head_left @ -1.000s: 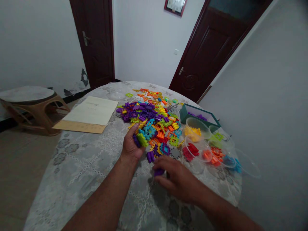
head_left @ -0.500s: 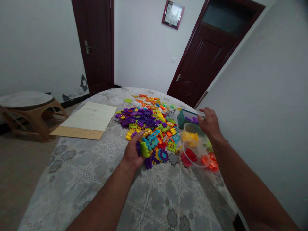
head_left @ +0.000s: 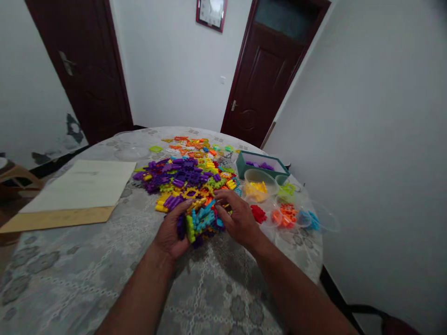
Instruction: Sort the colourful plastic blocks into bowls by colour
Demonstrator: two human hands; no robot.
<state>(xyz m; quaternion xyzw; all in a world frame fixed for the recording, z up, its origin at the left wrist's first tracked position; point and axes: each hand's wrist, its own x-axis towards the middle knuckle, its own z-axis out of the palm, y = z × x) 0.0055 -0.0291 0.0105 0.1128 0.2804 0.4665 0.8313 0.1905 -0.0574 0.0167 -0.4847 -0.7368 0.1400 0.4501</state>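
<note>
My left hand (head_left: 172,230) is closed around a bunch of interlocking plastic building pieces. A lime-green piece (head_left: 190,228), light-blue pieces (head_left: 202,217) and a purple piece (head_left: 181,226) show in its grasp. Bent over the right side of that bunch is my right hand (head_left: 239,217), its thumb and fingers curled in close to the blue pieces. What lies between its fingertips is too small to make out. Behind both hands spreads a heap of mixed pieces (head_left: 185,175), mostly purple, with yellow, green and orange among them.
On the right stand a green box (head_left: 261,170) with purple pieces and clear tubs, one holding yellow pieces (head_left: 256,190). Red, orange (head_left: 288,215) and blue pieces (head_left: 310,219) sit in others. A paper sheet on a board (head_left: 77,186) lies left on the patterned tablecloth (head_left: 206,288).
My right hand has come back from beside the green box to the pieces in my left hand. The view has turned to the right, bringing more tubs into sight.
</note>
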